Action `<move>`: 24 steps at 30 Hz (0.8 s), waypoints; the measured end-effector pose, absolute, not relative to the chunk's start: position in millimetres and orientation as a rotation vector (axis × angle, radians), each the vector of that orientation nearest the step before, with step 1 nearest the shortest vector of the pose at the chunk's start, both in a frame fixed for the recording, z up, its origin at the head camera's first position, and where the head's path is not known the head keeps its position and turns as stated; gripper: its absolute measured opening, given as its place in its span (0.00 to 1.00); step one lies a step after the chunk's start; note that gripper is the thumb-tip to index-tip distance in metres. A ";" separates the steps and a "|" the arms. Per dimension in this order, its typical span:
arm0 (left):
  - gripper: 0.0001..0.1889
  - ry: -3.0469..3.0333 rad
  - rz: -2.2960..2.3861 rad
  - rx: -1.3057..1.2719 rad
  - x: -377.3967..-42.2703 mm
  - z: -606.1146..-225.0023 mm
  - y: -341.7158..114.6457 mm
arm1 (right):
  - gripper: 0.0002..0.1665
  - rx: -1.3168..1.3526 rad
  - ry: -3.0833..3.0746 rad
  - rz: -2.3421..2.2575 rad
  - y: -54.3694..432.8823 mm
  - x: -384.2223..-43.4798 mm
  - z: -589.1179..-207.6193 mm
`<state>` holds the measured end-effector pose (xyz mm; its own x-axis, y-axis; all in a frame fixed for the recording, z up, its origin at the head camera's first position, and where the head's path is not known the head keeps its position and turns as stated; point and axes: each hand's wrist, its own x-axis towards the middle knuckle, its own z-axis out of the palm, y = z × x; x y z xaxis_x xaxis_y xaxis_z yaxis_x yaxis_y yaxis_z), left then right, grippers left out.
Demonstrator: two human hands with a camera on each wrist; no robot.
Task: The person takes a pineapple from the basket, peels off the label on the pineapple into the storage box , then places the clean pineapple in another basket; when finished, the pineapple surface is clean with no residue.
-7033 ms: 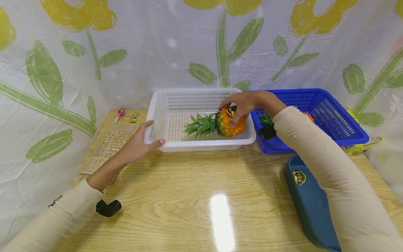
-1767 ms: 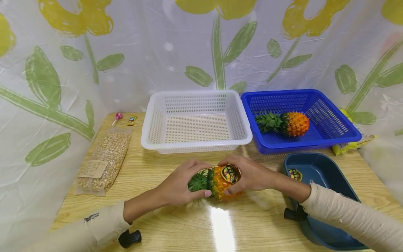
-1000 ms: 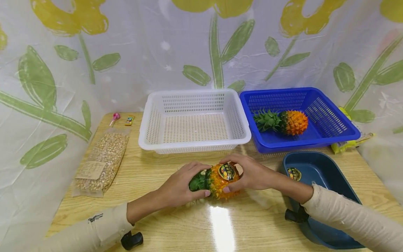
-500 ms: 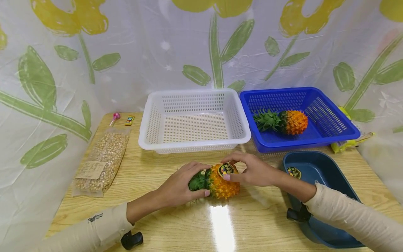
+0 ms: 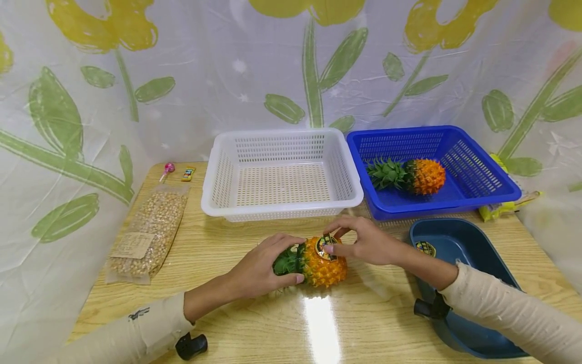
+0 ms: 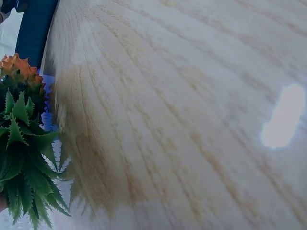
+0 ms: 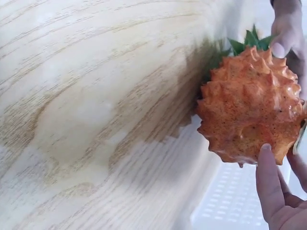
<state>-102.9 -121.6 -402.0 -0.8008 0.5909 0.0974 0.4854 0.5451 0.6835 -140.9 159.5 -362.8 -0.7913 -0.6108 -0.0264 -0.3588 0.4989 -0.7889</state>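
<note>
A small pineapple lies on its side on the wooden table, crown to the left. My left hand grips it around the leafy crown, thumb in front and fingers behind. On its upper side is a round black-and-gold sticker whose right edge stands up from the skin. My right hand pinches that raised edge between thumb and fingers. In the right wrist view, the orange base of the pineapple faces the camera, with fingertips close at it. The left wrist view shows mostly the spiky crown.
Behind stands a white basket; right of it, a blue basket holds another pineapple. A teal bin with a similar sticker sits under my right forearm. Grain bag, lollipop and small yellow packet lie left.
The pineapple came out of the white basket onto the table, and my left hand left that basket for the crown. My right hand shifted from the body to the sticker, lifting its edge.
</note>
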 end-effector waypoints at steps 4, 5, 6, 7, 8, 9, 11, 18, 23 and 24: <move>0.37 2.627 1.096 0.927 -102.7 -402.0 -121.7 | 0.14 -0.864 2.449 -1.213 160.6 -143.0 -359.7; 0.37 2.626 1.094 0.928 -102.7 -402.0 -121.8 | 0.13 -0.873 2.452 -1.216 160.7 -143.5 -358.5; 0.37 2.626 1.093 0.928 -102.6 -402.0 -121.9 | 0.12 -0.876 2.452 -1.221 160.6 -143.9 -356.6; 0.37 2.626 1.094 0.928 -102.6 -402.0 -122.0 | 0.10 -0.884 2.454 -1.225 160.5 -144.2 -354.7; 0.37 2.627 1.094 0.926 -102.6 -402.0 -122.1 | 0.08 -0.890 2.455 -1.226 160.5 -144.4 -352.8; 0.37 2.628 1.094 0.925 -102.6 -402.0 -122.3 | 0.07 -0.896 2.454 -1.231 160.1 -144.5 -350.5; 0.37 2.628 1.096 0.920 -102.9 -401.8 -122.3 | 0.05 -0.903 2.450 -1.234 159.8 -144.6 -345.9; 0.36 2.617 1.095 0.919 -104.2 -401.2 -122.2 | 0.03 -0.813 2.309 -1.316 162.4 -143.7 -329.2; 0.36 2.619 1.089 0.932 -105.3 -401.6 -121.9 | 0.06 -0.735 2.258 -1.338 166.3 -141.9 -320.3; 0.36 2.620 1.086 0.936 -105.5 -401.7 -121.8 | 0.06 -0.728 2.258 -1.334 167.1 -141.6 -319.4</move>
<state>-105.5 -121.8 -401.7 -0.7929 0.6025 0.0912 0.4904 0.5422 0.6823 -141.6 167.1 -319.4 -0.7765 -0.6242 -0.0868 -0.2251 0.4034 -0.8869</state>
